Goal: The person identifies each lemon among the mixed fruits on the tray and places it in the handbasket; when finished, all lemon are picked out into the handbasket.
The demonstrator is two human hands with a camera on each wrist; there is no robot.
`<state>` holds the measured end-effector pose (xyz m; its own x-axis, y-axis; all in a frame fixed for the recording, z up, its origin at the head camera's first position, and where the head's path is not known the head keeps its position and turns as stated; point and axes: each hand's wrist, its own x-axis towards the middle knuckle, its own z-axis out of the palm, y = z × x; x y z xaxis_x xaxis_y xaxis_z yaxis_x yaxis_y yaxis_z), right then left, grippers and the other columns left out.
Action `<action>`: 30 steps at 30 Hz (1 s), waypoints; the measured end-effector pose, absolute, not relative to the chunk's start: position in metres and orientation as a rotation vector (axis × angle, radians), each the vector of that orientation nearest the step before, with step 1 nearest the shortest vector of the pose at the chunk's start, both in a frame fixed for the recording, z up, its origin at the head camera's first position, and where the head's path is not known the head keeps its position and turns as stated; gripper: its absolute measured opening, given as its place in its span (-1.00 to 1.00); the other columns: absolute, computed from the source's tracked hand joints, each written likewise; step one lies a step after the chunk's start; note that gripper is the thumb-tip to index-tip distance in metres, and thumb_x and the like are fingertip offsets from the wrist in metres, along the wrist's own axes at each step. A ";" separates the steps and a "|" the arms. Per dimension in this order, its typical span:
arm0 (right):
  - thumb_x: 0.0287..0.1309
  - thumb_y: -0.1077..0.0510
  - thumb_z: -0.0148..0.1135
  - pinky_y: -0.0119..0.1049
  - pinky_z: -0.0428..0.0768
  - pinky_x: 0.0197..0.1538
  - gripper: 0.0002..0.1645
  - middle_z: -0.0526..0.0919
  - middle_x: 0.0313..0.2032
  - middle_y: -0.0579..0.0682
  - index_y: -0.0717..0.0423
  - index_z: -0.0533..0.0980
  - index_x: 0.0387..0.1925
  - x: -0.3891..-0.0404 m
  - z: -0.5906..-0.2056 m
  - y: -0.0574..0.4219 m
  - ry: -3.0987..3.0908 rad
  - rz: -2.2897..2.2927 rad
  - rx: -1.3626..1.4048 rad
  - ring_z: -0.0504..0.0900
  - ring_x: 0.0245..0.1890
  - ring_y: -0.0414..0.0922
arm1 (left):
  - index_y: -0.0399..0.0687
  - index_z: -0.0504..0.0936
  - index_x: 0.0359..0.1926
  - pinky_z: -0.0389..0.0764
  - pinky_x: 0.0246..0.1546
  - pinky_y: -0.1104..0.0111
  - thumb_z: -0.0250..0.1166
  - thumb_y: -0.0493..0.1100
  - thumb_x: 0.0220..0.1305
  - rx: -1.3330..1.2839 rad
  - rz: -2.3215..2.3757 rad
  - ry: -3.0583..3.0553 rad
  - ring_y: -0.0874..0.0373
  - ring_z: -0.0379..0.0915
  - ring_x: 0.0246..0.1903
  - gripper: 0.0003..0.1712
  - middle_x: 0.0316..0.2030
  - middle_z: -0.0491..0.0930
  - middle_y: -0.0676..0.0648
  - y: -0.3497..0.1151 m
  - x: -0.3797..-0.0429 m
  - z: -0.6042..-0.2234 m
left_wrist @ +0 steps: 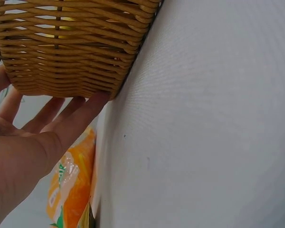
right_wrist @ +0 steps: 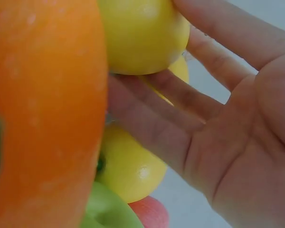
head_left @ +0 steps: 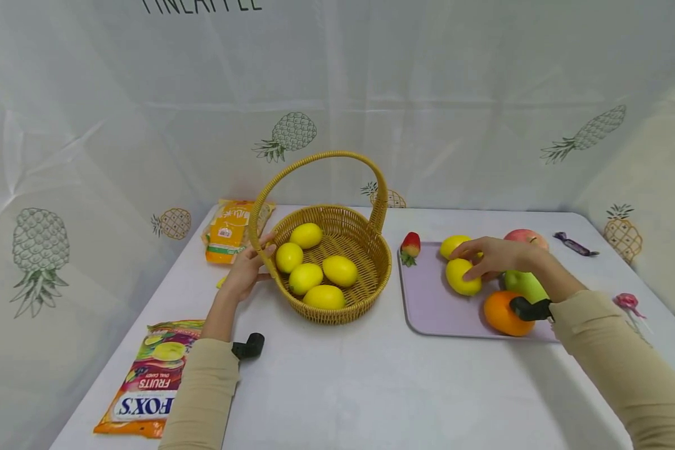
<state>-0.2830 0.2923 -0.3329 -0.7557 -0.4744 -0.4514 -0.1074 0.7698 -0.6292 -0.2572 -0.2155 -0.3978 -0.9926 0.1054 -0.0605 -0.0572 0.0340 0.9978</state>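
Note:
A wicker basket (head_left: 337, 315) with a tall handle stands mid-table, several lemons (head_left: 340, 270) inside it. My left hand (head_left: 247, 272) touches the basket's left side; in the left wrist view, its fairly straight fingers rest against the woven wall (left_wrist: 71, 61). Over a mauve tray (head_left: 433, 315), my right hand (head_left: 492, 255) pinches a lemon (head_left: 463, 277) between thumb and fingers. Close up in the right wrist view, the thumb lies on this lemon (right_wrist: 142, 35) and the fingers reach behind it. Another lemon (head_left: 452, 245) sits just behind, and a third lemon (right_wrist: 133, 161) shows below the fingers.
The tray also bears an orange (head_left: 500, 312), a green apple (head_left: 523, 284) and a reddish fruit (head_left: 525, 237). A strawberry (head_left: 410, 247) lies at its left corner. Candy bags (head_left: 157, 375) lie left; a wrapped candy (head_left: 576, 244) and a lollipop (head_left: 627, 301) lie right.

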 end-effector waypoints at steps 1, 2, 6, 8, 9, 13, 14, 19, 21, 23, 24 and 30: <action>0.16 -0.01 0.36 -0.19 0.58 -0.13 -0.26 0.31 0.20 0.32 0.20 0.36 0.29 -0.283 -0.333 0.291 2.334 -0.786 -0.423 0.41 -0.04 0.08 | 0.04 0.15 0.49 0.53 0.02 0.04 0.03 -0.03 0.50 0.052 2.106 2.171 -0.15 0.13 0.28 -0.38 0.46 0.00 -0.14 -0.216 -0.257 -0.398; 0.16 -0.01 0.36 -0.19 0.60 -0.11 -0.25 0.28 0.22 0.34 0.20 0.35 0.30 -0.282 -0.333 0.290 2.316 -0.793 -0.414 0.41 -0.02 0.09 | 0.04 0.15 0.49 0.53 0.01 0.05 0.03 -0.03 0.50 0.054 2.106 2.171 -0.16 0.13 0.28 -0.38 0.46 0.00 -0.14 -0.216 -0.257 -0.398; 0.20 0.00 0.33 -0.15 0.60 -0.01 -0.24 0.14 0.31 0.44 0.21 0.30 0.33 -0.282 -0.334 0.288 2.251 -0.832 -0.381 0.37 0.13 0.17 | 0.03 0.14 0.49 0.52 0.02 0.03 0.01 -0.06 0.52 0.065 2.104 2.171 -0.15 0.11 0.30 -0.40 0.46 -0.01 -0.14 -0.217 -0.258 -0.400; 0.20 0.01 0.33 -0.12 0.59 0.03 -0.24 0.07 0.35 0.46 0.20 0.28 0.34 -0.283 -0.336 0.288 2.226 -0.853 -0.355 0.35 0.17 0.19 | 0.02 0.14 0.49 0.50 0.05 -0.01 -0.01 -0.08 0.53 0.072 2.103 2.172 -0.14 0.08 0.32 -0.41 0.47 -0.02 -0.14 -0.217 -0.259 -0.401; 0.21 0.02 0.32 -0.11 0.58 0.04 -0.24 0.04 0.36 0.47 0.20 0.28 0.35 -0.283 -0.337 0.289 2.216 -0.860 -0.344 0.35 0.17 0.19 | 0.01 0.14 0.49 0.49 0.06 -0.02 -0.02 -0.10 0.53 0.075 2.101 2.174 -0.14 0.07 0.32 -0.42 0.47 -0.03 -0.14 -0.217 -0.260 -0.402; 0.20 0.04 0.33 -0.11 0.58 0.04 -0.23 -0.01 0.37 0.46 0.19 0.25 0.35 -0.285 -0.341 0.290 2.191 -0.872 -0.344 0.37 0.15 0.17 | 0.00 0.15 0.49 0.48 0.07 -0.05 -0.04 -0.12 0.54 0.066 2.095 2.178 -0.13 0.06 0.34 -0.43 0.47 -0.03 -0.14 -0.218 -0.261 -0.404; 0.20 0.04 0.33 -0.11 0.58 0.03 -0.23 0.00 0.37 0.46 0.19 0.25 0.35 -0.285 -0.342 0.290 2.190 -0.875 -0.351 0.36 0.14 0.17 | 0.00 0.15 0.49 0.48 0.07 -0.05 -0.04 -0.12 0.54 0.062 2.094 2.178 -0.13 0.06 0.34 -0.43 0.47 -0.03 -0.13 -0.219 -0.262 -0.404; 0.16 0.05 0.36 -0.17 0.59 -0.08 -0.27 0.13 0.31 0.39 0.11 0.30 0.30 -0.286 -0.338 0.289 2.252 -0.876 -0.396 0.39 0.04 0.11 | 0.01 0.13 0.49 0.44 0.09 -0.09 -0.04 -0.13 0.54 0.064 2.103 2.158 -0.12 0.01 0.37 -0.43 0.48 -0.06 -0.12 -0.218 -0.261 -0.404; 0.17 0.05 0.36 -0.15 0.59 -0.08 -0.29 0.16 0.30 0.37 0.07 0.30 0.29 -0.287 -0.331 0.287 2.270 -0.897 -0.427 0.39 0.05 0.13 | 0.01 0.12 0.50 0.42 0.11 -0.12 -0.05 -0.13 0.54 0.073 2.110 2.148 -0.13 -0.01 0.37 -0.42 0.48 -0.08 -0.12 -0.218 -0.260 -0.402; 0.16 0.04 0.36 -0.11 0.59 -0.04 -0.29 0.15 0.32 0.36 0.03 0.29 0.29 -0.287 -0.320 0.283 2.280 -0.931 -0.468 0.37 0.10 0.17 | 0.01 0.11 0.50 0.41 0.11 -0.13 -0.04 -0.12 0.54 0.078 2.112 2.148 -0.13 -0.01 0.37 -0.42 0.49 -0.09 -0.12 -0.218 -0.260 -0.402; 0.17 0.03 0.36 -0.08 0.59 -0.01 -0.28 0.15 0.33 0.35 0.02 0.28 0.30 -0.287 -0.314 0.279 2.284 -0.949 -0.496 0.35 0.15 0.20 | 0.01 0.11 0.50 0.41 0.11 -0.12 -0.04 -0.12 0.53 0.079 2.112 2.151 -0.14 0.01 0.36 -0.42 0.48 -0.08 -0.13 -0.218 -0.260 -0.402; 0.19 -0.01 0.33 0.16 0.41 0.17 -0.28 0.21 0.36 0.21 -0.09 0.25 0.33 -0.287 -0.280 0.243 2.342 -0.979 -0.695 0.29 0.27 0.27 | -0.02 0.14 0.49 0.50 0.04 -0.03 -0.03 -0.12 0.53 0.088 2.110 2.174 -0.16 0.10 0.31 -0.43 0.46 -0.01 -0.15 -0.218 -0.262 -0.404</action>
